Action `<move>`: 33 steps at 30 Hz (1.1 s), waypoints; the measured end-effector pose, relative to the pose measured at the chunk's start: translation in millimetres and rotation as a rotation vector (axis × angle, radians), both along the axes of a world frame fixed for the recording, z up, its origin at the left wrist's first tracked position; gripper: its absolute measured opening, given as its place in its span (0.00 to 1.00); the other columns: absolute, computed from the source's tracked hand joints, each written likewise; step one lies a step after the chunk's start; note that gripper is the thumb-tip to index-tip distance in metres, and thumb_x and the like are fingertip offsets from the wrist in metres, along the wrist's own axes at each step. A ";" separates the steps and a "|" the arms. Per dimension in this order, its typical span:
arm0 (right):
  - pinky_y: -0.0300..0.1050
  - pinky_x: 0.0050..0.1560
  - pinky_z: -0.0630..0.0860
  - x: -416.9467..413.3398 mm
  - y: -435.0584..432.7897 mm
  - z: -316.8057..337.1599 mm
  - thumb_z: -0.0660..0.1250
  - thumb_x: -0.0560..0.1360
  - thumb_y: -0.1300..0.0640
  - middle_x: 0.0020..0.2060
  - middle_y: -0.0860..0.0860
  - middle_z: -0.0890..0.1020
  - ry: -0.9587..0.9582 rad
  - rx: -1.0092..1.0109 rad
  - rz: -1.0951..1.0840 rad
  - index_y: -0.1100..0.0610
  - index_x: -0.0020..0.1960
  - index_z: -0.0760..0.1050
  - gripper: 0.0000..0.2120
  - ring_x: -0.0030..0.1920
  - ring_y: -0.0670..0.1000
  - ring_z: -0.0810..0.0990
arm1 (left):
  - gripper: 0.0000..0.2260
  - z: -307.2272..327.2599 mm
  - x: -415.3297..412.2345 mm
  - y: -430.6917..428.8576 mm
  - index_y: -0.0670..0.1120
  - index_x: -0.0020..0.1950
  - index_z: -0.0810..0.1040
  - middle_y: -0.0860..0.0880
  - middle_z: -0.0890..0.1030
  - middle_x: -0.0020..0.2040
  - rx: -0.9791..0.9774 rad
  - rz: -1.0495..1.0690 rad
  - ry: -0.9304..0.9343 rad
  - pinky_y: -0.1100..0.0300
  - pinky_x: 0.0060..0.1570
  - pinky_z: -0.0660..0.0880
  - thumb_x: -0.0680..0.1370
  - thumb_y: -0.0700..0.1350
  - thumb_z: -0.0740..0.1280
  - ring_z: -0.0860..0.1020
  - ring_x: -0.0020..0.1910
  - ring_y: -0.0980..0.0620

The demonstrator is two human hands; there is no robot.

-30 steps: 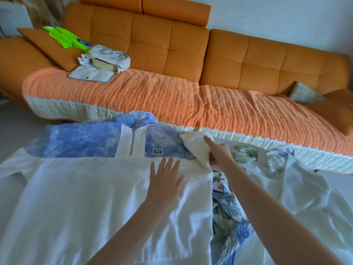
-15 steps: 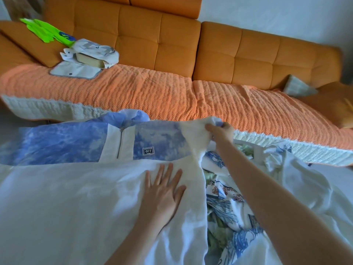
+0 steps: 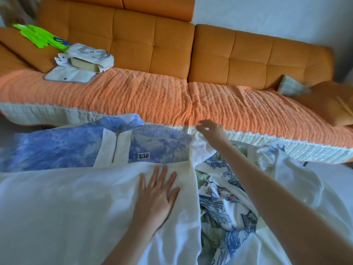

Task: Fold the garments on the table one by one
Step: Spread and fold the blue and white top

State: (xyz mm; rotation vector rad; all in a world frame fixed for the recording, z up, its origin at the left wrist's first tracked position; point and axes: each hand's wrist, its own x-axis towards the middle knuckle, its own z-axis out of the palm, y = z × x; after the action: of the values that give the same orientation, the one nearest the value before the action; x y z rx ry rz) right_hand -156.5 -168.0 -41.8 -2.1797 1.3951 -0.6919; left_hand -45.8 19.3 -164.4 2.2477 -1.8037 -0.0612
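One garment lies collar-away, lengthwise near-to-far (left hand flat on it); right hand loose-fingered, empty.

I see orange sofa filling upper half of frame, back tufted in square panels, two bolster headrests along top edge. Seat lies under ribbed orange throw with cream lace hem. Pale wall upper right, soft even daylight. Orange cushion at right edge, small checked pillow beside it. Upper left: another orange cushion, lime-green item, white fabric pouch. Grey floor strip at left edge.
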 end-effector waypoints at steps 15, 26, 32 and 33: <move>0.48 0.60 0.68 -57.7 21.1 -3.8 0.59 0.77 0.56 0.55 0.53 0.75 0.760 -0.346 -0.302 0.54 0.58 0.74 0.12 0.60 0.54 0.67 | 0.28 0.3 0.8 0.5 0.53 0.66 0.75 0.48 0.75 0.66 0.024 0.001 0.006 0.42 0.62 0.57 0.81 0.59 0.40 0.73 0.65 0.45; 0.53 0.75 0.45 -39.4 44.6 -17.0 0.50 0.81 0.46 0.71 0.49 0.67 0.874 -0.253 0.179 0.48 0.73 0.61 0.21 0.73 0.52 0.62 | 0.27 0.4 -0.6 1.6 0.55 0.65 0.75 0.49 0.75 0.67 0.066 -0.021 0.029 0.42 0.62 0.57 0.81 0.60 0.40 0.73 0.66 0.46; 0.49 0.73 0.52 -72.5 38.5 -11.6 0.54 0.80 0.47 0.53 0.47 0.81 0.996 -0.359 0.110 0.50 0.56 0.77 0.15 0.57 0.48 0.77 | 0.34 5.6 0.4 1.1 0.59 0.72 0.65 0.54 0.62 0.74 0.030 -0.029 0.076 0.45 0.68 0.48 0.77 0.64 0.31 0.62 0.73 0.51; 0.49 0.73 0.50 -76.9 37.3 -13.8 0.54 0.80 0.47 0.53 0.47 0.81 1.010 -0.373 0.115 0.50 0.55 0.77 0.15 0.59 0.48 0.75 | 0.38 3.3 -0.1 0.3 0.60 0.74 0.58 0.56 0.53 0.76 -0.021 -0.040 0.071 0.47 0.70 0.41 0.72 0.66 0.24 0.53 0.76 0.54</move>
State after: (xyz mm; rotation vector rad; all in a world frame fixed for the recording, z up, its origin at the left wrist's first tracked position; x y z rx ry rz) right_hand -233.5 -130.7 -55.6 -3.0777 1.6192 0.3120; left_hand -46.0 19.6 -161.0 2.1674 -1.8040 -0.1270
